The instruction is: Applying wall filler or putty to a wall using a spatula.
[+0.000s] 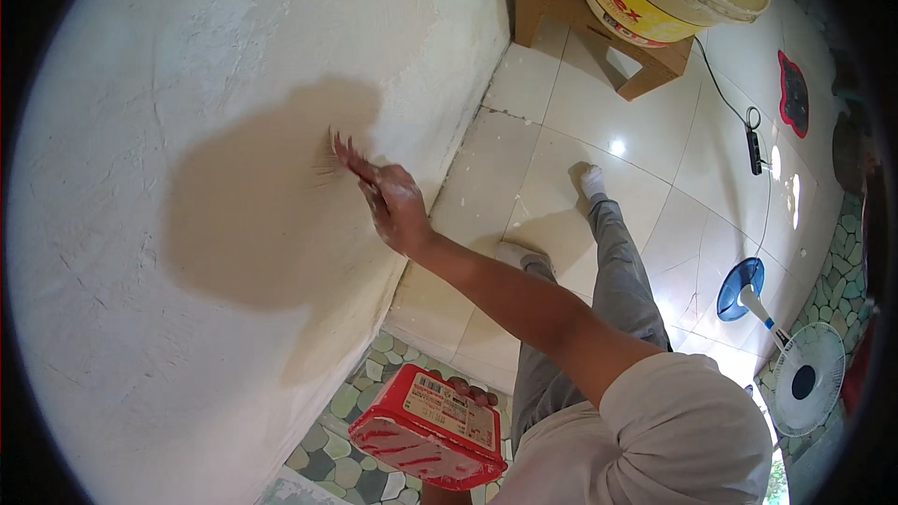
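Observation:
My right hand [398, 206] is closed on a paintbrush [355, 159], whose bristles touch the pale, roughly coated wall [140, 84] just inside the shadow cast there. Low in the view, my left hand [472, 393] grips a red plastic container [421, 440] with white material smeared on it; fingertips show along its upper right edge, and the rest of that hand is mostly hidden.
A large bucket [636, 0] stands on a wooden stool [645, 75] at upper right. On the tiled floor [514, 150] lie a power strip [754, 150] with a cord and a red-edged mat [791, 93]. A standing fan [795, 374] is at right, near pebble-patterned flooring [837, 262].

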`<state>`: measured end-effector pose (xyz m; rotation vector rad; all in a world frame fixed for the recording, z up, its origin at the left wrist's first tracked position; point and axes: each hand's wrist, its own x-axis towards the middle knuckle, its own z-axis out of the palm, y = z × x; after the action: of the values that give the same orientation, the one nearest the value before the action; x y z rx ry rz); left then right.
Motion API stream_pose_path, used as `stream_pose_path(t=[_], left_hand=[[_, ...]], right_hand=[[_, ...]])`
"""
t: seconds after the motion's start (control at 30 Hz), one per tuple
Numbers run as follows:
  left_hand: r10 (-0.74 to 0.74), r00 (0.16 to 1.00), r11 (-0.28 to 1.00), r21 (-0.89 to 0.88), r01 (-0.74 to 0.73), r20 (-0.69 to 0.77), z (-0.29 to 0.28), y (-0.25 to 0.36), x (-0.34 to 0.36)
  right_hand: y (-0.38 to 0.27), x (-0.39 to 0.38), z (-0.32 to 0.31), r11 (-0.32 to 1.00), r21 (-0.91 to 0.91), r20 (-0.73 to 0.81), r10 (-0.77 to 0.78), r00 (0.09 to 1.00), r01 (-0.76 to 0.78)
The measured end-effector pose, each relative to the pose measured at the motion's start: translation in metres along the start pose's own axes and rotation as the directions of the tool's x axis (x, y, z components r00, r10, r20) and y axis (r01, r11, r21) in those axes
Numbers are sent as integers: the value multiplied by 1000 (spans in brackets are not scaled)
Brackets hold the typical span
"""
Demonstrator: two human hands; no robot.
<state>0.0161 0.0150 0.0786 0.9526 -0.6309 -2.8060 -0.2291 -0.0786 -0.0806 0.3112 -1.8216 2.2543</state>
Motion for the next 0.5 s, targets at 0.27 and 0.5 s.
stream_pose_path(t=[0.27, 0.5], left_hand=[[-5, 1000, 996, 84, 3, 27, -26, 16, -4], [12, 999, 994, 109, -8, -32, -34, 26, -14]], right_hand=[[29, -42, -45, 989, -38, 31, 141, 990, -140], [54, 69, -51, 990, 17, -322, 141, 936, -143]])
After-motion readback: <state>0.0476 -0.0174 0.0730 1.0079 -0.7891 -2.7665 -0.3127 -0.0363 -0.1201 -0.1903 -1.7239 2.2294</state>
